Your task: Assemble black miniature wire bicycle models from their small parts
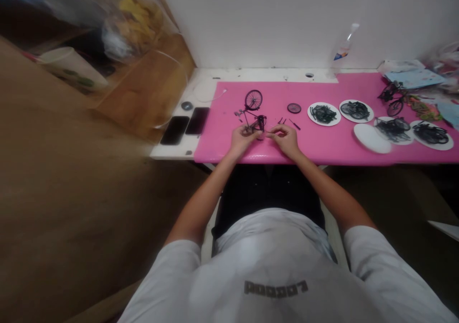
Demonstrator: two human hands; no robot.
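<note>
In the head view, a small black model bicycle [261,121] was held at its near end by the fingers of the left hand [243,140], over the pink mat [229,153] near the front of the bench [204,77]. The fingertips of the right hand [286,140] were held narrowly together just beside it; whether anything was pinched there could not be told. If the model were gripped too hard, its thin tubes could be bent; if a tiny piece were let slip, it could be lost over the near edge. A small dark tool [295,124] and a loose wheel [294,108] were set beyond the right hand, where they could be knocked. Farther right, plates [311,113] of dark parts [324,114] were crowded together.
</note>
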